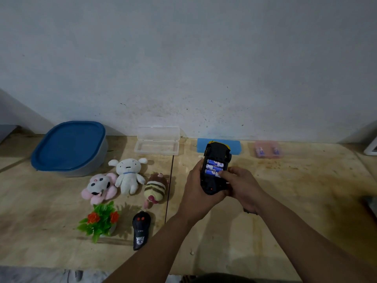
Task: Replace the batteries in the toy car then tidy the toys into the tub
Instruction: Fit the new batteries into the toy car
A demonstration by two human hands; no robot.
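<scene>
The yellow toy car (214, 154) is held upside down above the table, black underside facing me. Its battery bay is uncovered and shows three blue batteries (214, 168) side by side. My left hand (199, 186) grips the car from the left and below. My right hand (239, 184) holds the car's right side, its thumb pressing on the nearest battery. The grey tub (98, 160) with a blue lid (68, 146) stands at the back left. A white plush dog (128, 174), a pink plush (100, 187) and a striped plush (155, 188) lie in front of it.
A black remote control (140, 229) and a small plastic plant (101, 219) lie near the front left. An open clear case (157, 144), a blue case (234, 147) and a pink case (269, 152) holding batteries line the wall. A small dark piece (247, 210) lies under my right wrist.
</scene>
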